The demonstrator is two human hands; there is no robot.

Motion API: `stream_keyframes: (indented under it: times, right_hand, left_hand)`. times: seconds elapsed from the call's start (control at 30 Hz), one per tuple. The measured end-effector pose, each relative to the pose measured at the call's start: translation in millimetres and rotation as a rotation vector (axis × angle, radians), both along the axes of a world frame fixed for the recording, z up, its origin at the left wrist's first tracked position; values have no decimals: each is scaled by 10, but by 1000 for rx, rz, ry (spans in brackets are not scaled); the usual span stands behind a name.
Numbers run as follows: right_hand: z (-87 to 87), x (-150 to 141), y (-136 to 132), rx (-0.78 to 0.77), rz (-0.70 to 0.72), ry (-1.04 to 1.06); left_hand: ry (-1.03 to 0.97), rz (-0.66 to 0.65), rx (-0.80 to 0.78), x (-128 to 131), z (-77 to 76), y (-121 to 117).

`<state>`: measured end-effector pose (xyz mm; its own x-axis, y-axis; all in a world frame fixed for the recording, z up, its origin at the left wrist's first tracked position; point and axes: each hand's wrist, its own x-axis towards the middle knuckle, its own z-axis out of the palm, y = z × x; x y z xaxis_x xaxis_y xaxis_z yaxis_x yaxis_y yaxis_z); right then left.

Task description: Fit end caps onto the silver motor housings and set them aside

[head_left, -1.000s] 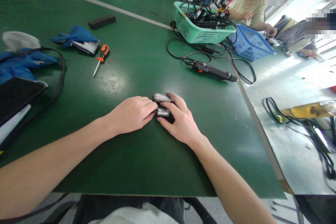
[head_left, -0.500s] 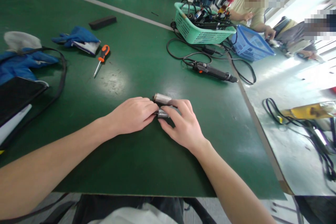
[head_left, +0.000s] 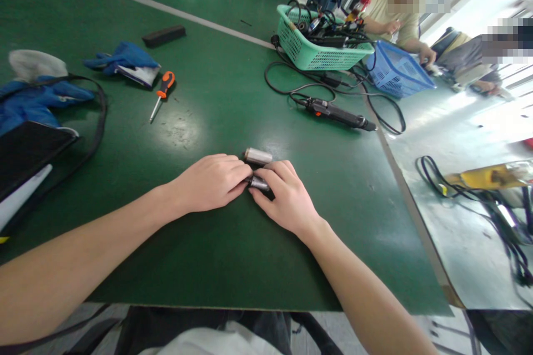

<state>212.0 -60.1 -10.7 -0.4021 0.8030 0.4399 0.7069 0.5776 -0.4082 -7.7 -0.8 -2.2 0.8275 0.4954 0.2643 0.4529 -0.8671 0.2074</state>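
Note:
Near the front middle of the green table, my right hand [head_left: 289, 197] curls its thumb and fingers round a small shiny metal cylinder [head_left: 260, 183]. My left hand [head_left: 219, 182] is closed at that cylinder's dark left end, its fingertips meeting there; the part inside the fingers is hidden. Just beyond the fingers of both hands, a second metal cylinder [head_left: 258, 156], thicker and with a brownish left rim, lies on its side on the table.
A screwdriver [head_left: 162, 94], blue gloves [head_left: 125, 58] and a black block [head_left: 164, 36] lie farther left. At right are a corded electric screwdriver [head_left: 339, 115], a green basket [head_left: 328, 55] full of cables and a blue basket [head_left: 397, 69]. Two people sit beyond.
My right hand's fingers have drawn in toward me and off the thicker cylinder, closing round the smaller one, which has tilted slightly. My left hand has stayed nearly still.

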Motion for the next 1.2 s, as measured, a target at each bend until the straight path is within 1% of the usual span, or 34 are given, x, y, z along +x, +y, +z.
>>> stream_keyframes:
  times: [0.17,0.37,0.57,0.77,1.2]
  right_hand:
    - [-36,-9,-2,-19,-10,29]
    - [-22,-13,-3,-36,-21,33]
    - [-28,-10,2,-35,3,45]
    - [-17,-6,1,-45,15,60]
    - [-8,-1,8,-53,17,58]
  left_hand:
    - [-9,-7,1,-2,9,-10]
    - [-7,-14,1,2,12,-7]
    - [-1,-21,7,6,18,-8]
    - [6,-1,-8,13,43,-19]
    - [12,-2,5,1,0,-5]
